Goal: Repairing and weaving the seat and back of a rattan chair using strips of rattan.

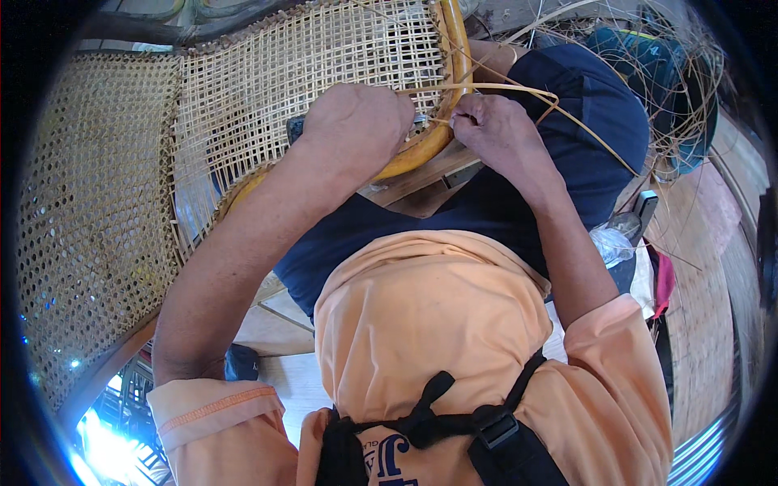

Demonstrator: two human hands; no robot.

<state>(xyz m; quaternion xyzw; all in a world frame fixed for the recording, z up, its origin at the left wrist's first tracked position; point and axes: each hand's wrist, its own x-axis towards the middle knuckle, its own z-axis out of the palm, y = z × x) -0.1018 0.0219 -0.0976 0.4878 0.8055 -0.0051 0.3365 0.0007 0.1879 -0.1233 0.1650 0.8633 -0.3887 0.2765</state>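
A half-woven cane panel (pixel 267 73) with an open square weave is stretched on a curved yellow-brown wooden frame (pixel 429 146) over my lap. My left hand (pixel 356 125) is closed over the panel near the frame's curve. It grips a tool whose dark handle end (pixel 295 128) sticks out on the left and whose short metal part shows on the right; its exact kind is hidden. Just outside the frame, my right hand (pixel 504 134) pinches a thin cane strand close to the rim. A longer pale cane strand (pixel 486 86) runs across above both hands and bends over my right thigh.
Finished, denser cane weave (pixel 97 186) covers the left side. Tangled loose cane strands (pixel 689 89) lie at the far right over dark teal cloth. Beside my right thigh sit a clear plastic bag (pixel 612 243) and a dark, light-topped object (pixel 645 206). Wooden boards (pixel 689 300) extend along the right.
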